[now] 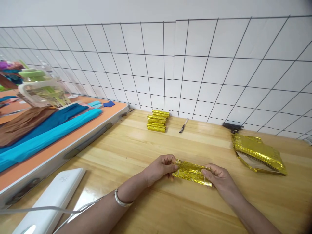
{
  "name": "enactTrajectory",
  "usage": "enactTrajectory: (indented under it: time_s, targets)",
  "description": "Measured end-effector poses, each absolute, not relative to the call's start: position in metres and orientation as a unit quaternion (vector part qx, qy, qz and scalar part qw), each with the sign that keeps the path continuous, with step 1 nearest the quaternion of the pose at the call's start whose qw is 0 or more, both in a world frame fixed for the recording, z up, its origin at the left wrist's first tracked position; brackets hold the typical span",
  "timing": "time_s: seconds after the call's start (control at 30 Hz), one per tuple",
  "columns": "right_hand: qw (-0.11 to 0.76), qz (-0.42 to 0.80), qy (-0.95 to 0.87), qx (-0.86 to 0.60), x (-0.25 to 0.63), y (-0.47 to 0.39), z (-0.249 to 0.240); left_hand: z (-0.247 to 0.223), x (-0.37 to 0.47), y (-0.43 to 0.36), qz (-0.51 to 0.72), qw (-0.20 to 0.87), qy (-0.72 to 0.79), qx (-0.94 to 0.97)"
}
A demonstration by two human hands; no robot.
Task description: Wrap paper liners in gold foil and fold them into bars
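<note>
A strip of crinkled gold foil (191, 173) is stretched between my two hands, just above the wooden table. My left hand (164, 167) pinches its left end, thumb on top, with a silver bangle on the wrist. The right end is held by my right hand (215, 175), its thumb pressed on the foil. Farther back lies a row of several folded gold foil pieces (157, 121). To the right sits a larger stack of gold foil sheets (259, 151), partly opened at its lower edge.
A pen (184, 125) lies near the tiled wall, and a black clip-like object (232, 126) is behind the foil stack. At left are a white device (52, 198) with cables and an orange board (73, 141) bearing blue and brown material and a green-lidded jug (34, 76).
</note>
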State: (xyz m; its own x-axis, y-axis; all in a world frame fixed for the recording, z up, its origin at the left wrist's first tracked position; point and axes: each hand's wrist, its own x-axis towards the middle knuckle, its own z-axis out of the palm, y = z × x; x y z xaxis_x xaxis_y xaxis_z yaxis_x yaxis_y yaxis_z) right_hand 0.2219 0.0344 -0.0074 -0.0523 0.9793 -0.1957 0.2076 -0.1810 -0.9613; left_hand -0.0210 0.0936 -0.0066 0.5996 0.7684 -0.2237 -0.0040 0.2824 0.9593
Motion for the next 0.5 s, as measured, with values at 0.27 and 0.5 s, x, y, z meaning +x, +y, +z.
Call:
enactTrajectory:
  time_s: [0.27, 0.5]
  targets:
    - [0.396, 0.536, -0.518, -0.536, 0.2227, 0.0347, -0.0084, -0.0064, -0.0184, 0.0946, 0.307, 0.701, 0.370, 0.526]
    - [0.326, 0.515, -0.598, -0.520, 0.2154, 0.0276, -0.0165, -0.0063, -0.0198, 0.0945, 0.355, 0.701, 0.377, 0.489]
